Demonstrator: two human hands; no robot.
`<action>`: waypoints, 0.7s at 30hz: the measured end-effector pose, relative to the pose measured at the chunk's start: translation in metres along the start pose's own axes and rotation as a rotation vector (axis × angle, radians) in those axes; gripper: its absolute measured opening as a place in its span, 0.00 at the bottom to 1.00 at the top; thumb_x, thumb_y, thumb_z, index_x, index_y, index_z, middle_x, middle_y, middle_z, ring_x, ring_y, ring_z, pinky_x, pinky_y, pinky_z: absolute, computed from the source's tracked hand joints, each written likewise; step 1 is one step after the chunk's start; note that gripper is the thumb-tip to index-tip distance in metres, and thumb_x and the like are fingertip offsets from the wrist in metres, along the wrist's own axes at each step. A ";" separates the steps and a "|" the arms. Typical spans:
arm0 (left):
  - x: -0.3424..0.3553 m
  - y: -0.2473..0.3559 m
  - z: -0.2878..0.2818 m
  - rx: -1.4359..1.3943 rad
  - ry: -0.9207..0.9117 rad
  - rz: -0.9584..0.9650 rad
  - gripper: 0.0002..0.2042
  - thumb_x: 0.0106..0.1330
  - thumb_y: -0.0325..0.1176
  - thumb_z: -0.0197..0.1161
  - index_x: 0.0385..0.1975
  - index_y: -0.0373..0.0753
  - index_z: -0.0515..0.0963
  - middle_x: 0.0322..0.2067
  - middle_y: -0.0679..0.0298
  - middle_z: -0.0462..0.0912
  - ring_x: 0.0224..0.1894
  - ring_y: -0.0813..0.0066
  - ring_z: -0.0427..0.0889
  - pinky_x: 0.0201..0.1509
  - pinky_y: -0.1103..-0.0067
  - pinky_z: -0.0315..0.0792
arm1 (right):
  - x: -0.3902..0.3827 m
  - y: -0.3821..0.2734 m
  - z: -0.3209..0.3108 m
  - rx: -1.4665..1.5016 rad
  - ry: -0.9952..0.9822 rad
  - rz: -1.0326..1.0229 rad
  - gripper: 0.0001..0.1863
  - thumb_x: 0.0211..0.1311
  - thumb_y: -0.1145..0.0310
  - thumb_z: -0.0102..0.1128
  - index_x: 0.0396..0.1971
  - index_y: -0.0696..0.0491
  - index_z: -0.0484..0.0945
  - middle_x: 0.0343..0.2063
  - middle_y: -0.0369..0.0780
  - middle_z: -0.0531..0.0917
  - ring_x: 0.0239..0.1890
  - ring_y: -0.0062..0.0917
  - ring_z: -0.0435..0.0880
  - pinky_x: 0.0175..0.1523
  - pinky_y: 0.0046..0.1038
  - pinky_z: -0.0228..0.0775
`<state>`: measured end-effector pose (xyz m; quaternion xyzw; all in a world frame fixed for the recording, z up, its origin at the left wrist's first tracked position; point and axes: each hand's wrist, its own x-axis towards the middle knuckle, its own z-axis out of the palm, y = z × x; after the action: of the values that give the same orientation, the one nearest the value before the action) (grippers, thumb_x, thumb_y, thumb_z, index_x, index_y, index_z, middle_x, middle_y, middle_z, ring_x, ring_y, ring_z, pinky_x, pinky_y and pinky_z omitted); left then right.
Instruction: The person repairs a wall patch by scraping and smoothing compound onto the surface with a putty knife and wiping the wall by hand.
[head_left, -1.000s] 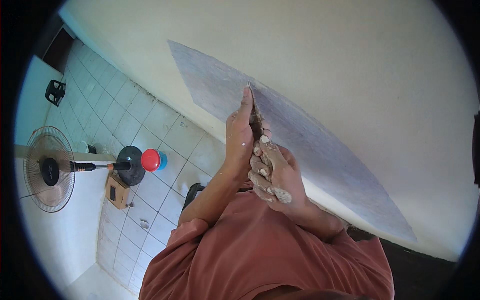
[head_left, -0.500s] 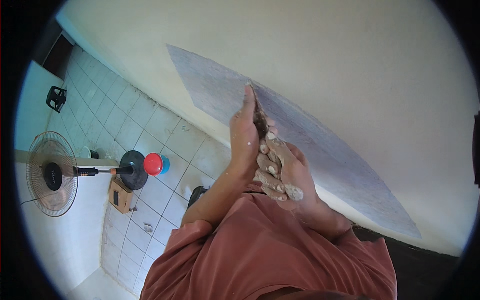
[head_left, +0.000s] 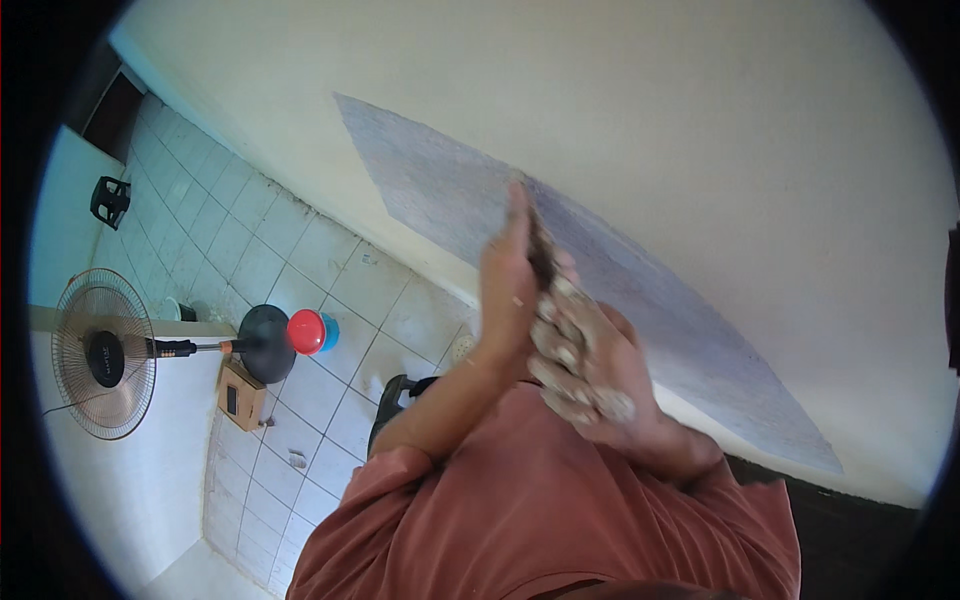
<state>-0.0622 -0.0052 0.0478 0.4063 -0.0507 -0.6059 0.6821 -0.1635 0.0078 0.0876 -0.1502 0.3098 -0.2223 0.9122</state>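
Observation:
My left hand [head_left: 507, 295] is raised in front of my chest, its thumb laid along a thin, dark brown, smeared piece [head_left: 541, 258] whose kind I cannot make out. Pale fingertips show on the far side of that piece. Pressed against its lower end is my right hand [head_left: 592, 365], with curled fingers thickly coated in whitish paste. What those fingers enclose, if anything, is hidden. Both hands are slightly blurred. Behind them a grey-lilac patch [head_left: 690, 320] stretches across the cream wall [head_left: 720, 130].
On the tiled floor [head_left: 330, 250] to the left are a red-lidded blue container [head_left: 308, 331], a standing fan [head_left: 105, 353] with a round black base, a cardboard box [head_left: 241, 396] and a black stool [head_left: 110, 202]. A dark chair-like object [head_left: 392, 402] is partly hidden by my left arm.
Both hands have shifted slightly right and down together, still in contact. More of the dark chair-like object now shows beside my left arm.

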 end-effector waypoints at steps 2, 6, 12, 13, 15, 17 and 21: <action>-0.001 0.007 0.000 -0.031 -0.004 0.003 0.26 0.60 0.58 0.45 0.13 0.40 0.65 0.10 0.66 0.67 0.12 0.78 0.69 0.15 0.84 0.64 | 0.002 0.004 0.004 -0.028 0.008 -0.030 0.11 0.63 0.61 0.40 0.29 0.55 0.63 0.14 0.31 0.66 0.05 0.13 0.59 0.05 0.14 0.50; -0.005 -0.008 0.003 0.008 0.058 -0.038 0.26 0.60 0.58 0.45 0.13 0.40 0.65 0.10 0.66 0.67 0.12 0.80 0.68 0.15 0.85 0.64 | -0.009 0.002 -0.019 0.033 -0.080 0.013 0.11 0.64 0.62 0.38 0.31 0.55 0.63 0.16 0.33 0.67 0.07 0.15 0.63 0.06 0.15 0.55; 0.001 0.000 -0.004 -0.071 0.027 -0.017 0.26 0.59 0.58 0.47 0.14 0.38 0.66 0.10 0.66 0.67 0.12 0.80 0.68 0.16 0.85 0.65 | 0.005 0.010 -0.020 0.102 -0.152 -0.030 0.13 0.64 0.61 0.40 0.35 0.57 0.63 0.20 0.36 0.68 0.10 0.18 0.66 0.08 0.16 0.57; -0.003 -0.005 -0.003 -0.005 0.027 -0.092 0.25 0.60 0.57 0.46 0.14 0.41 0.65 0.11 0.67 0.67 0.12 0.81 0.67 0.17 0.86 0.64 | -0.005 0.006 -0.023 0.065 -0.083 0.000 0.12 0.64 0.62 0.41 0.35 0.57 0.63 0.21 0.36 0.68 0.11 0.18 0.66 0.08 0.17 0.57; 0.000 -0.013 -0.006 0.028 0.021 -0.056 0.25 0.60 0.57 0.47 0.14 0.41 0.65 0.11 0.67 0.67 0.13 0.81 0.67 0.17 0.86 0.64 | 0.002 0.014 -0.033 0.128 -0.206 -0.004 0.12 0.64 0.62 0.40 0.35 0.57 0.63 0.21 0.36 0.69 0.11 0.18 0.66 0.08 0.17 0.58; 0.003 -0.007 -0.008 0.018 -0.040 -0.009 0.25 0.59 0.58 0.47 0.14 0.40 0.66 0.12 0.66 0.68 0.13 0.81 0.67 0.18 0.86 0.62 | 0.006 0.019 -0.029 0.158 -0.240 -0.055 0.13 0.65 0.61 0.38 0.35 0.57 0.63 0.20 0.36 0.69 0.12 0.19 0.67 0.08 0.19 0.58; -0.002 -0.007 -0.010 0.022 -0.021 -0.110 0.25 0.60 0.58 0.47 0.14 0.40 0.68 0.12 0.66 0.69 0.14 0.81 0.67 0.19 0.85 0.62 | -0.002 0.020 -0.029 0.154 -0.156 -0.065 0.11 0.64 0.63 0.38 0.35 0.56 0.64 0.19 0.35 0.68 0.10 0.18 0.66 0.07 0.18 0.58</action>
<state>-0.0626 0.0020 0.0383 0.4094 -0.0419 -0.6463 0.6426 -0.1767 0.0217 0.0581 -0.1066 0.2150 -0.2626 0.9346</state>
